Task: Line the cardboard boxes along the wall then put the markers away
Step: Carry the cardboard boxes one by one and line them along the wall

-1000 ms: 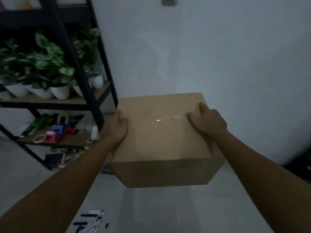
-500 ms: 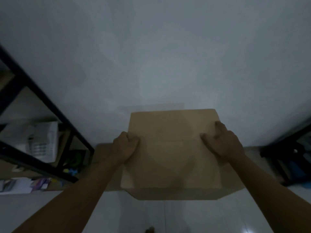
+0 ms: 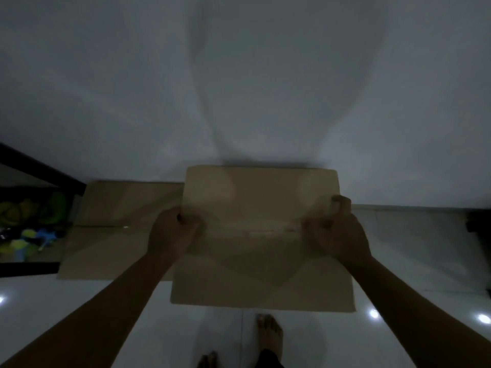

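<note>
A closed brown cardboard box [image 3: 261, 208] fills the middle of the dim view, its far edge near the white wall [image 3: 239, 88]. My left hand [image 3: 172, 232] grips its left side and my right hand [image 3: 337, 232] grips its right side. A second cardboard box [image 3: 117, 224] sits on the floor to the left, against the wall and beside the held box. No markers are in view.
A black shelf frame [image 3: 39, 168] with colourful items [image 3: 29, 227] stands at the far left. A dark object [image 3: 478, 221] sits at the right edge. My bare feet [image 3: 268, 335] stand on the glossy white floor [image 3: 411, 248] just behind the box.
The view has tilted down towards the floor. The box in my hands has come lower and closer to the wall, next to the second box, which now shows fully.
</note>
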